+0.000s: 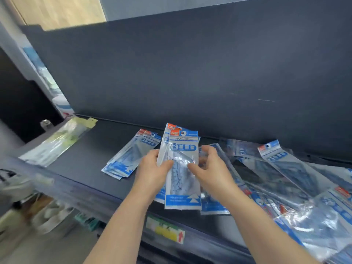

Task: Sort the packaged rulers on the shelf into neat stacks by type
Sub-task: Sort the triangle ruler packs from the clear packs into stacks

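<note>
While hands (pixel 152 171) (pixel 210 168) grip, pack (pixel 182 181) reads GEOMETRIC.

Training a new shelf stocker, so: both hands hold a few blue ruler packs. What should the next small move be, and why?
Probably lay the held packs on the blue stack left of them: left hand and right hand both grip them, the stack's print looks the same, and the loose pile at right lies jumbled.

A yellow label (pixel 167 232) with a red arrow sits low at the front, blurred pale goods (pixel 51 216) lie below at left, a dark panel (pixel 190 73) rises behind, and pale wood panelling (pixel 57 10) shows top left.
</note>
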